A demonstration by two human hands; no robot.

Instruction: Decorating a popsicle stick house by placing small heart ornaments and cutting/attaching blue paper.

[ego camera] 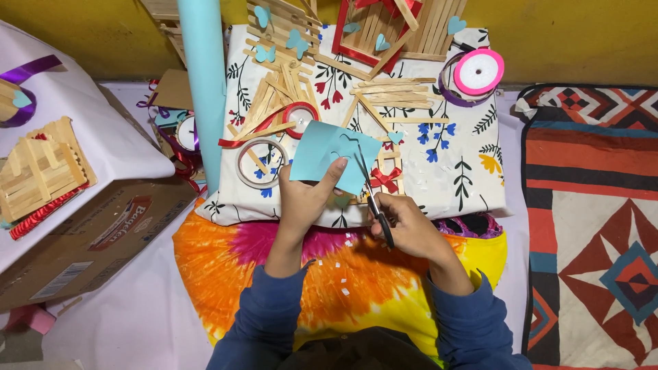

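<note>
Your left hand (306, 199) pinches the light-blue paper sheet (329, 154) by its near edge, thumb on top, sheet fanning up and away from it. Your right hand (404, 223) is closed thru the scissors (370, 188) handles; blades run up-left from it into the sheet's right edge. Tape rings (262, 161) lie left of the left hand; no containers w/ contents nearby.

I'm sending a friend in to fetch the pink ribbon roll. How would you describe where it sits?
Find the white flowered cloth in the middle. At its far right corner, by the yellow wall, lies the ribbon roll. It is the only bright pink ring with a white centre; the tape rings lie left of the blue paper.
</note>
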